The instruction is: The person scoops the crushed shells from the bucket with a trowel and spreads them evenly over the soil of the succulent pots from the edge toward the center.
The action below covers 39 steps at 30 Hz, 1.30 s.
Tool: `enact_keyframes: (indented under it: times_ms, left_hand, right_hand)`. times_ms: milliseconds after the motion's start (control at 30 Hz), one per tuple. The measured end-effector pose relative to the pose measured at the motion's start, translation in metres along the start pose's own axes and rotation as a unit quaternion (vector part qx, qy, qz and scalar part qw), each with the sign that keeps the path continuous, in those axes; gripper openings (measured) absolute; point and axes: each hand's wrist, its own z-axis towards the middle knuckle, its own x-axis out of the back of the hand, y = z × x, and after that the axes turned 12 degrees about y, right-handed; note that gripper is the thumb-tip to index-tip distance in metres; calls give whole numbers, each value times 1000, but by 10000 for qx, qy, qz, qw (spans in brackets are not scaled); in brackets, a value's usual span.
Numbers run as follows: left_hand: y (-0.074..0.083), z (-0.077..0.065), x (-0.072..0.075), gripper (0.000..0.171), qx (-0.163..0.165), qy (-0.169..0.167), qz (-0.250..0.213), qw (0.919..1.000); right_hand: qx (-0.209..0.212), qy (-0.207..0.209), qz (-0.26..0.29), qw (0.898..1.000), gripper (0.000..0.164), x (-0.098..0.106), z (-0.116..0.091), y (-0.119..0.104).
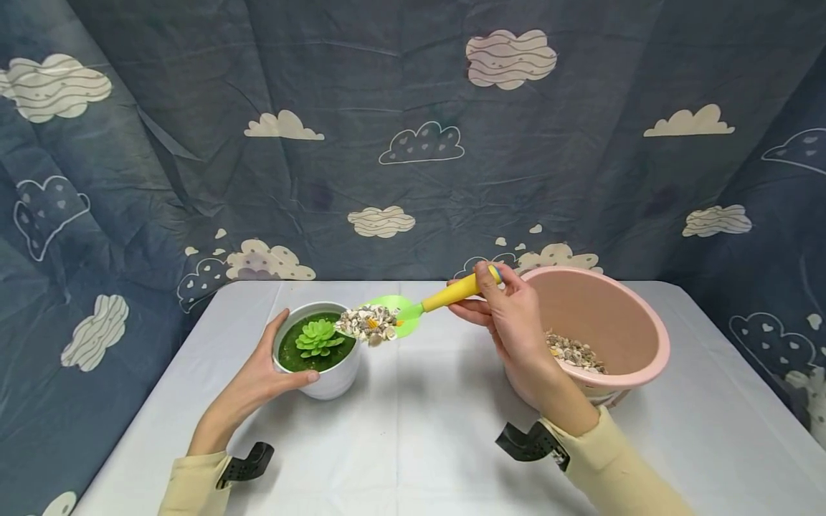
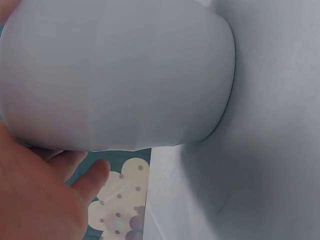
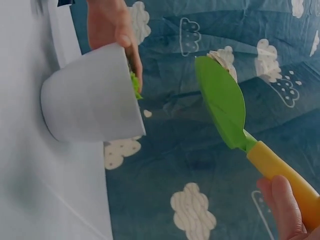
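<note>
A table (image 1: 413, 444) under a smooth pale cloth fills the foreground. Behind it and on both sides hangs a dark blue backdrop (image 1: 361, 86), creased, printed with cream clouds and outlined clouds. It drapes down to the table's far edge. The light is soft and even.

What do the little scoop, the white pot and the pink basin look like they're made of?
Scoop: probably plastic, with a bright green blade, a yellow handle and a smooth, matte, moulded look. White pot: smooth and evenly matte; plastic or glazed ceramic, hard to tell. Pink basin: likely plastic, with a thin rolled rim and a slight sheen.
</note>
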Motion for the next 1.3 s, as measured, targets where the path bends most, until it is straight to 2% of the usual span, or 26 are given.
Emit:
enact_keyframes:
  times_ms: [133,467,733,933,1133,1300]
  left_hand:
    - [-1,-1,0,117,125,-25,-18,9999]
    - [0,-3,1,115,182,28,94,9998]
    - [-3,-4,-1,113,241,101,-229,9994]
    - [-3,-3,-1,115,309,102,-201,9993]
    - [-3,-2,0,116,308,-20,-212,9993]
    - [-5,-3,5,115,222,-228,-285,9991]
  right_hand:
    - [-80,-4,108,9999,35,-6,2,11]
    - [-212,127,182,9995,29,-23,9,37]
    - [-170,107,237,9995,23,-41,11,49]
    - [-138,22,85,9999,31,-49,14,58]
    - [-187,14,64,9998,28,-53,14,65]
    - [-53,-52,-39,10000,25,-56,13,70]
